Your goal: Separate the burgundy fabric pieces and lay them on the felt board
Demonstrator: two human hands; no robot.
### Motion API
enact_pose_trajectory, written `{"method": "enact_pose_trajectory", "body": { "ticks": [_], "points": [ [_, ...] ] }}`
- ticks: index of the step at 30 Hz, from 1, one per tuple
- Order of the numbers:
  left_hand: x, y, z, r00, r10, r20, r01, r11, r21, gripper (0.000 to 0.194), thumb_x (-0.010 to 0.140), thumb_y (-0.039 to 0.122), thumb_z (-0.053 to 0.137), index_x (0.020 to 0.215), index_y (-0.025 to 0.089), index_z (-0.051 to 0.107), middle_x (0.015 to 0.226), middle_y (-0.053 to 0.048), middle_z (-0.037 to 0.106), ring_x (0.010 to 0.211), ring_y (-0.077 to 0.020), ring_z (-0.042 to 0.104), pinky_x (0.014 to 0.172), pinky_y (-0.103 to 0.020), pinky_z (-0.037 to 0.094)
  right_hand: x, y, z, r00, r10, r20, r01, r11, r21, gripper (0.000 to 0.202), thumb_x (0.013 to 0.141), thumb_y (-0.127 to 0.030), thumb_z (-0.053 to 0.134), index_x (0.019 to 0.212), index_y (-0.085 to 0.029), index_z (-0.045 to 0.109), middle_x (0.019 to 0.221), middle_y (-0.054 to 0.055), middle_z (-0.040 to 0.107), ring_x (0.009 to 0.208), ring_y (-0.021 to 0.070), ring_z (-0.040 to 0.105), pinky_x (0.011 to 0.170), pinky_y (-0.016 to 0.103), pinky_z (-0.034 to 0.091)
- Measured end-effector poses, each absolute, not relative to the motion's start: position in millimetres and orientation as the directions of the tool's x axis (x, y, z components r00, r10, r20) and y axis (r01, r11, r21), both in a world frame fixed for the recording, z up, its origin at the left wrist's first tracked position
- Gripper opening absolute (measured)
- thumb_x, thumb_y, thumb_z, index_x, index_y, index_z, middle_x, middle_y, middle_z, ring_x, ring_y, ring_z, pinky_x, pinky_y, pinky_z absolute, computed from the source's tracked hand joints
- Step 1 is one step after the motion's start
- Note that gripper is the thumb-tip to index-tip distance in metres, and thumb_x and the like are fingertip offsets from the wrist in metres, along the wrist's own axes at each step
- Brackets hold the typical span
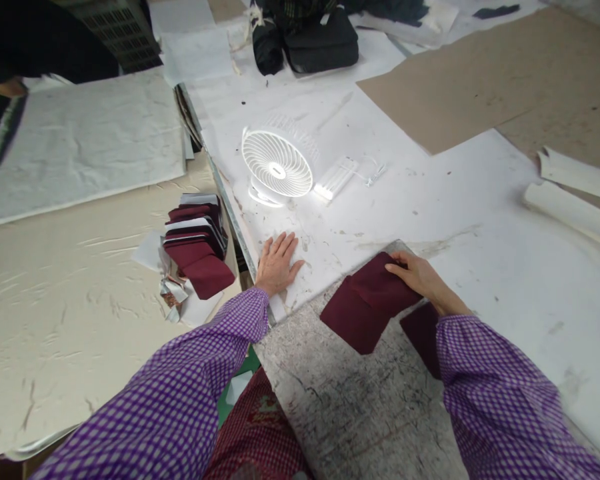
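My right hand (414,275) pinches the upper right edge of a maroon fabric piece (363,303) between thumb and fingers. The fabric lies partly on a worn grey board (350,387) and shows a fold or overlap across it. Another dark maroon piece (423,337) lies beside it, partly hidden under my right forearm. My left hand (279,263) rests flat on the white table (325,247) with its fingers spread, holding nothing. Left of it, on the lower cream surface, sits a stack of maroon, black and white fabric pieces (200,247).
A white fan (277,167) stands ahead, beside a small white device with a cord (335,179). Brown sheets (460,87) and white rolls (575,210) lie to the right. Black bags (320,43) sit at the back. Another person's hand (5,88) shows far left.
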State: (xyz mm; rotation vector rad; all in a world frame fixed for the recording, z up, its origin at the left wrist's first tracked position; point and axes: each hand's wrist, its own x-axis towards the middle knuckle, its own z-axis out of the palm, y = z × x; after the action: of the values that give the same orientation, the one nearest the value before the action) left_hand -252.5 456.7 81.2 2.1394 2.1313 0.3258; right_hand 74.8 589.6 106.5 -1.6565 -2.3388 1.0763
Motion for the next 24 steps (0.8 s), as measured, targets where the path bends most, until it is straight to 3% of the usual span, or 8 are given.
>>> {"method": "enact_pose_trajectory", "body": {
  "ticks": [3, 7, 10, 13, 17, 24],
  "points": [
    [-252.8, 457.1, 79.8, -0.007, 0.997, 0.078, 0.973, -0.012, 0.230, 0.058, 0.093, 0.046, 0.035, 0.143, 0.017, 0.034, 0.151, -0.007, 0.034, 0.142, -0.0270, 0.024, 0.117, -0.049, 0.014, 74.7, 585.4, 105.5, -0.389, 0.873, -0.296, 0.775, 0.136, -0.617, 0.020, 0.077, -0.033, 0.056, 0.093, -0.021, 0.061, 0.093, 0.005, 0.068, 0.088, 0.0232, 0.062, 0.085, 0.039, 0.048],
    [-253.1, 457.2, 79.0, -0.006, 0.997, 0.081, 0.973, -0.013, 0.230, 0.058, 0.093, 0.046, 0.034, 0.143, 0.017, 0.034, 0.151, -0.007, 0.035, 0.142, -0.0264, 0.024, 0.117, -0.048, 0.013, 76.5, 580.4, 109.7, -0.333, 0.867, -0.372, 0.591, -0.115, -0.798, 0.034, 0.076, -0.044, 0.060, 0.101, -0.021, 0.062, 0.089, 0.003, 0.069, 0.077, 0.0211, 0.064, 0.069, 0.034, 0.053],
    [-253.1, 457.1, 79.5, -0.006, 0.997, 0.079, 0.973, -0.012, 0.232, 0.058, 0.093, 0.046, 0.034, 0.143, 0.017, 0.034, 0.152, -0.007, 0.034, 0.142, -0.0261, 0.024, 0.118, -0.048, 0.013, 76.5, 579.7, 109.2, -0.292, 0.874, -0.388, 0.513, -0.199, -0.835, 0.039, 0.073, -0.047, 0.065, 0.102, -0.022, 0.062, 0.088, 0.003, 0.069, 0.073, 0.0205, 0.064, 0.065, 0.032, 0.053],
    [-253.0, 457.0, 80.0, -0.008, 0.997, 0.078, 0.973, -0.010, 0.229, 0.058, 0.093, 0.046, 0.034, 0.143, 0.017, 0.035, 0.152, -0.007, 0.034, 0.142, -0.0262, 0.024, 0.117, -0.048, 0.013, 75.1, 580.7, 103.5, -0.311, 0.878, -0.364, 0.605, -0.113, -0.788, 0.034, 0.075, -0.042, 0.061, 0.101, -0.020, 0.062, 0.088, 0.004, 0.069, 0.078, 0.0218, 0.064, 0.071, 0.036, 0.053],
    [-252.9, 457.0, 80.0, -0.006, 0.997, 0.078, 0.974, -0.012, 0.225, 0.057, 0.093, 0.046, 0.034, 0.142, 0.017, 0.035, 0.152, -0.007, 0.034, 0.142, -0.0261, 0.024, 0.117, -0.048, 0.013, 77.3, 582.1, 93.9, -0.325, 0.904, -0.277, 0.769, 0.082, -0.634, 0.028, 0.077, -0.035, 0.058, 0.100, -0.018, 0.062, 0.096, 0.006, 0.069, 0.087, 0.0235, 0.063, 0.085, 0.041, 0.049],
    [-252.8, 457.0, 80.3, -0.006, 0.997, 0.078, 0.973, -0.012, 0.230, 0.057, 0.093, 0.045, 0.035, 0.142, 0.017, 0.035, 0.152, -0.007, 0.034, 0.142, -0.0262, 0.024, 0.118, -0.048, 0.013, 83.9, 584.9, 90.3, -0.353, 0.897, -0.267, 0.807, 0.147, -0.572, 0.032, 0.080, -0.034, 0.056, 0.107, -0.018, 0.061, 0.104, 0.008, 0.068, 0.096, 0.0246, 0.062, 0.090, 0.040, 0.047]
  ]
}}
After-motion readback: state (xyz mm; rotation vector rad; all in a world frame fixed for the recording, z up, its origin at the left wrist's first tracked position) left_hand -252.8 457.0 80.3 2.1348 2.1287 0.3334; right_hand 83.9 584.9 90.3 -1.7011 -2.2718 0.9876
